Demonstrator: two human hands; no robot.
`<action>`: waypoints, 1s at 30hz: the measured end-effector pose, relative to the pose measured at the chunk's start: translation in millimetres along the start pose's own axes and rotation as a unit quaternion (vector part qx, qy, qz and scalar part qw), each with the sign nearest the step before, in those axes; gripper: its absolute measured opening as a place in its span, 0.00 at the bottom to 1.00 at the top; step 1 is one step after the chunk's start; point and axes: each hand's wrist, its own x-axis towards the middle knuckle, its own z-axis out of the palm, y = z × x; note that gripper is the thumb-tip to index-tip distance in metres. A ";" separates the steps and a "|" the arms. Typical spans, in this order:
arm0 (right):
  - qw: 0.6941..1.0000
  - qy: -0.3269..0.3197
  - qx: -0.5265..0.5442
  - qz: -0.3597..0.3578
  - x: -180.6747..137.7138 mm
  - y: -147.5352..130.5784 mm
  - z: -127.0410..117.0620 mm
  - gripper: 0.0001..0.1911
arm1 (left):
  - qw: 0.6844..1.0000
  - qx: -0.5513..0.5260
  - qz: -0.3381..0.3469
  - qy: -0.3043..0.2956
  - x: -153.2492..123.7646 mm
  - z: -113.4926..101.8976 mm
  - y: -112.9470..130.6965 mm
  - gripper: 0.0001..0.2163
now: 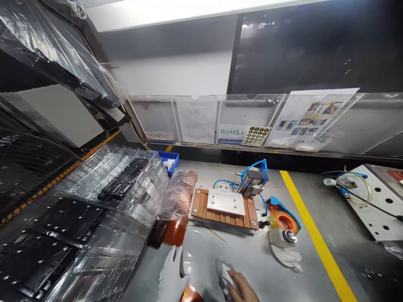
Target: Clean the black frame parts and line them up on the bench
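My left hand [171, 277], in a white glove, is at the bottom of the view with its fingers stretched out and the thumb apart. Beside its thumb an amber glossy film [191, 294] shows at the bottom edge; whether the hand touches it I cannot tell. My right hand [243, 288], bare, has its fingers closed on a crumpled white cloth [224, 276] low over the grey tabletop [204, 256]. Ahead of both hands stands a brown clamping fixture [201, 205] with a silver plate [226, 203] and blue air hoses.
Clear plastic trays [132, 235] with black panels [74, 218] are stacked at left. Amber sheets [174, 231] lie near the fixture. At right are a tape dispenser [285, 221], a white bottle with a metal cap [278, 238] and a cloth [291, 256]. A blue bin [175, 163] stands behind.
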 end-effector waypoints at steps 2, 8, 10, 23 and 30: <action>1.000 -0.006 0.005 0.006 2.8 5.1 14.7 0.24 | 0.999 -0.036 -0.007 0.007 -3.0 2.4 -2.1 0.39; 0.998 -0.054 0.030 0.008 3.3 16.2 60.7 0.24 | 0.986 -0.159 -0.033 -0.036 -8.6 6.5 -0.4 0.34; 0.997 -0.070 0.030 0.005 4.8 19.9 69.9 0.23 | 0.980 -0.185 -0.032 -0.059 -7.1 7.0 1.3 0.31; 0.983 -0.041 -0.149 -0.101 -4.9 51.2 77.6 0.36 | 0.967 -0.251 -0.029 -0.026 0.5 9.7 -2.3 0.25; 0.946 -0.097 -0.242 -0.193 1.6 59.8 89.0 0.38 | 0.975 -0.221 0.006 -0.037 -2.3 29.5 0.4 0.18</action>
